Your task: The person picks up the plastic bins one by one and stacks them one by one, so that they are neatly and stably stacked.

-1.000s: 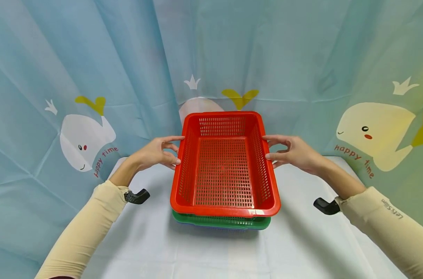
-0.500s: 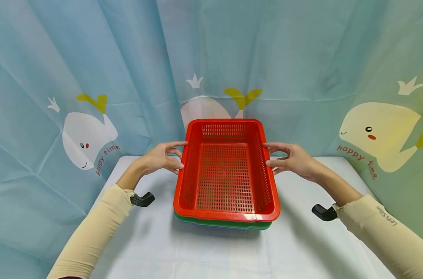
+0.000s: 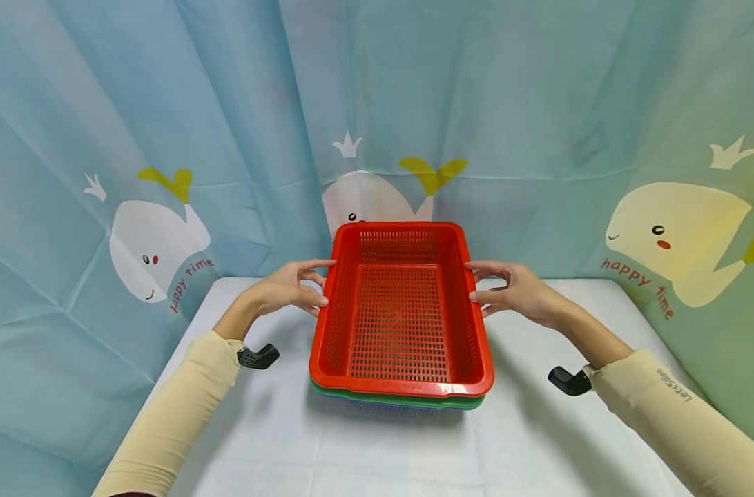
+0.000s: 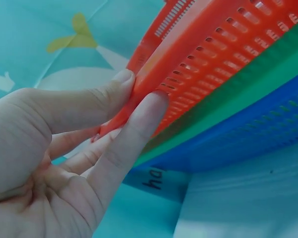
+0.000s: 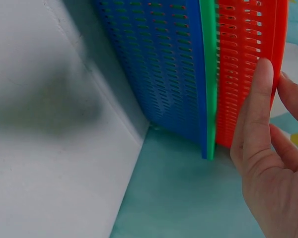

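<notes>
A red perforated plastic basket [image 3: 402, 388] sits partly nested in a green basket [image 3: 414, 402], which is stacked in a blue basket [image 5: 159, 64]. My left hand [image 3: 290, 286] pinches the red basket's left rim between thumb and fingers. On the opposite side, my right hand [image 3: 520, 293] pinches the right rim the same way. Both wrist views show much of the red side wall still above the green rim [image 4: 268, 67]. The inside of the red basket holds nothing; the blue basket is mostly hidden from the head view.
The stack stands on a white-covered table [image 3: 377, 455]. Behind it hangs a blue-green curtain [image 3: 514, 103] printed with whales. A black wrist mount [image 3: 259, 356] sticks out from the left sleeve, and another mount [image 3: 569, 381] from the right.
The red basket has come down into the green one, so less of the green rim shows in front. Both hands have moved down with it, keeping their grip.
</notes>
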A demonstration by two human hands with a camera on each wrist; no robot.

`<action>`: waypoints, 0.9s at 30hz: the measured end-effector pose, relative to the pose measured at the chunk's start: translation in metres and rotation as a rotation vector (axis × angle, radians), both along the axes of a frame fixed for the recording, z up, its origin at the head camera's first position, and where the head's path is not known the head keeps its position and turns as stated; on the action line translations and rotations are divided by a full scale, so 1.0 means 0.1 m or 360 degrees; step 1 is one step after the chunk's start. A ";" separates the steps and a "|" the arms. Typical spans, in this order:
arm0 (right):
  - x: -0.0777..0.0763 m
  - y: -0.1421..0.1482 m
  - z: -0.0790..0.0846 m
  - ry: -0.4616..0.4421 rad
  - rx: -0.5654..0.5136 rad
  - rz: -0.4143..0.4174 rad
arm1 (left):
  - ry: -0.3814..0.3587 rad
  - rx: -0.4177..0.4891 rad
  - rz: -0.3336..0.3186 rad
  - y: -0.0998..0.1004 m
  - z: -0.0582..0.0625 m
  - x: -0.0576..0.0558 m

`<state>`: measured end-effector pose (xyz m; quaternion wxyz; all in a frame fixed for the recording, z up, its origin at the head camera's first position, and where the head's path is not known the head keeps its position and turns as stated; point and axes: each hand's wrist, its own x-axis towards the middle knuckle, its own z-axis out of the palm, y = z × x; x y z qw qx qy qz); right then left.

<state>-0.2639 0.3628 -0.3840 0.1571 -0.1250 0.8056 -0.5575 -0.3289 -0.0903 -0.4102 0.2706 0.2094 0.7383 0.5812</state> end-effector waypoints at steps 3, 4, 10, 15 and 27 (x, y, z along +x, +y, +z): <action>0.00 0.00 -0.02 -0.0015 -0.0011 0.0000 | -0.0011 -0.0003 0.0003 0.00 -0.02 -0.01; 0.00 0.00 -0.03 -0.0014 -0.0017 0.0005 | -0.0014 -0.0006 0.0002 -0.01 -0.03 -0.02; 0.00 0.00 -0.06 -0.0036 -0.0025 0.0002 | -0.0034 -0.0025 0.0000 0.00 -0.07 -0.04; -0.02 0.00 -0.08 -0.0049 -0.0011 -0.0002 | -0.0059 -0.0028 0.0019 0.00 -0.08 -0.05; -0.02 -0.01 -0.10 -0.0044 -0.0006 0.0001 | -0.0056 -0.0034 -0.0003 -0.02 -0.11 -0.06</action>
